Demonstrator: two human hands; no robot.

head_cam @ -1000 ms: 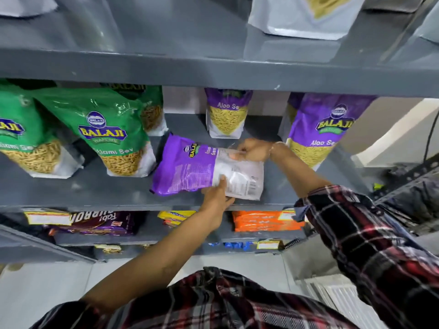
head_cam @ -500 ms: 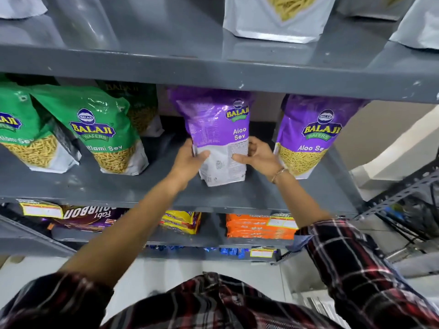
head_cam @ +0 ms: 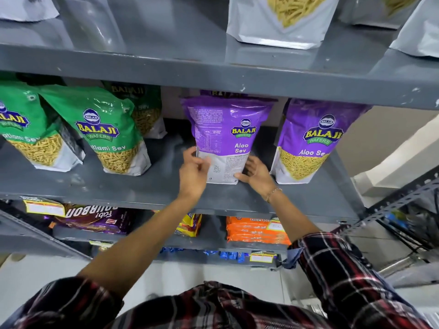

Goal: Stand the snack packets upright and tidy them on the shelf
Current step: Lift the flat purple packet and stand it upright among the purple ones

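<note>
A purple Aloo Sev packet stands upright in the middle of the grey shelf, back side facing me. My left hand holds its lower left edge, thumb on the white base. On the lower right corner sits my right hand, thumb in front and fingers behind. Another purple packet is mostly hidden behind it. To the right a second Aloo Sev packet stands upright. On the left, green Ratlami Sev packets lean to one side.
The upper shelf's front edge hangs just above the packet tops and carries white packets. Below are Bourbon biscuits, a yellow pack and orange cookie packs. A slotted metal rack is at the right.
The purple packet lay flat on its side; both hands have turned it upright and set it on the shelf between the green and purple packets.
</note>
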